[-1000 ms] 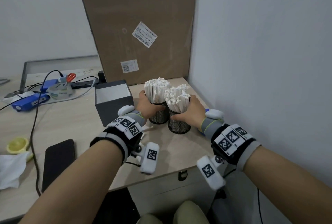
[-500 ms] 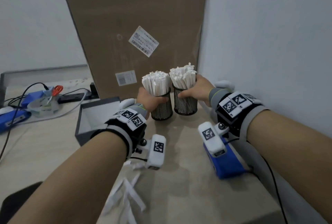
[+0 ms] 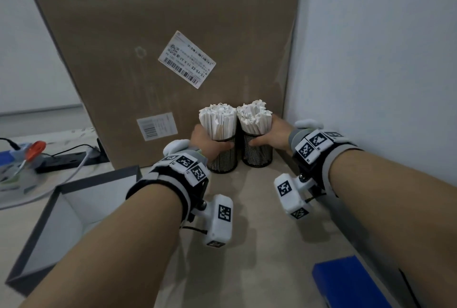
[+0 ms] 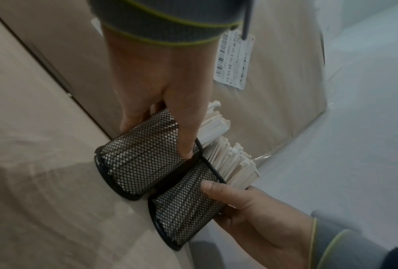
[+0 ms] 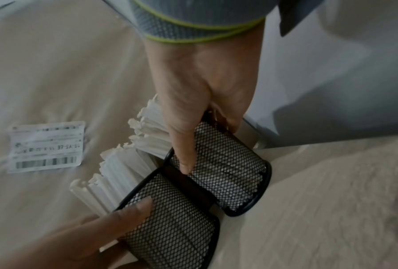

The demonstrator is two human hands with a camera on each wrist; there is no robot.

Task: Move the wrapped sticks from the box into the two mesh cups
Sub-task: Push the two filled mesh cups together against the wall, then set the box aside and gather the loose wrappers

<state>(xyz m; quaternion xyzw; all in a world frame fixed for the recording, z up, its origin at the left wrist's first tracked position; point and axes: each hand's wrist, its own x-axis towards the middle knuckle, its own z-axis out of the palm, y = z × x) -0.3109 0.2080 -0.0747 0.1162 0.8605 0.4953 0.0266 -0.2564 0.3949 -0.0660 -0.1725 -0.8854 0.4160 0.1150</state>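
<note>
Both mesh cups stand side by side on the tabletop [image 3: 259,208], in the corner against the big carton [image 3: 160,35]. The left hand [image 3: 205,140] closes its grip around the left cup [image 3: 223,156], and the right hand [image 3: 277,134] around the right cup [image 3: 257,154]. Both are packed with wrapped sticks [image 3: 217,119]. The grey box [image 3: 74,199] looks empty where visible, so the task seems nearly finished; only letting go is left.

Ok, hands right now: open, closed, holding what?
Left hand: closed round the left mesh cup of wrapped sticks.
Right hand: closed round the right mesh cup.
</note>
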